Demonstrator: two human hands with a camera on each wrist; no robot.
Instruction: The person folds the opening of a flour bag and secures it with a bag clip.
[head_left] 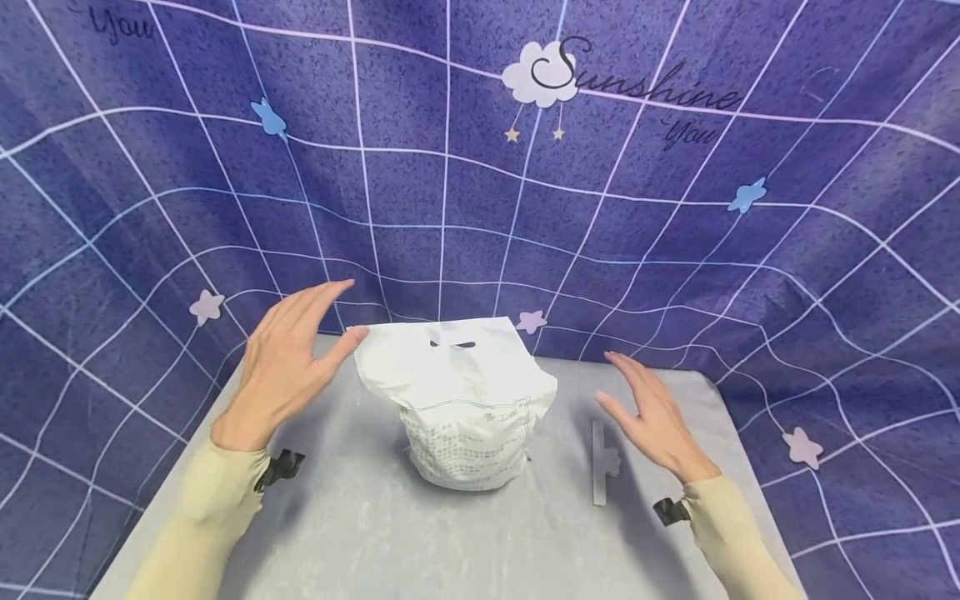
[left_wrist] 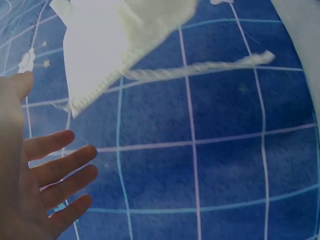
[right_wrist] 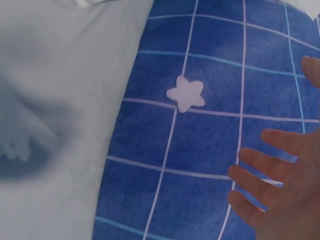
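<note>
Speckled blue-violet cloth (head_left: 480, 183) hangs behind the table in soft waves, its printed grid of white, pink and pale blue lines bending with the folds. We see a puffy white cloud (head_left: 528, 79) and rounded stars (head_left: 802, 448) scattered over it.

Smooth, mottled grey covers the table (head_left: 330, 517). Near its middle stands a white bag (head_left: 465, 433), crinkled and bulging below, flaring to a flat top with a narrow dark slot; rows of small print cross its rounded front.

We find the left hand (head_left: 288, 358) beside the bag's upper corner, fingers extended and thumb spread, gripping nothing. On the other side, well apart from the bag, the right hand (head_left: 656, 421) is likewise spread and holding nothing, near a slim, straight pale strip (head_left: 598, 475) with a scalloped bump. Both sleeves (head_left: 195, 517) are cream.
</note>
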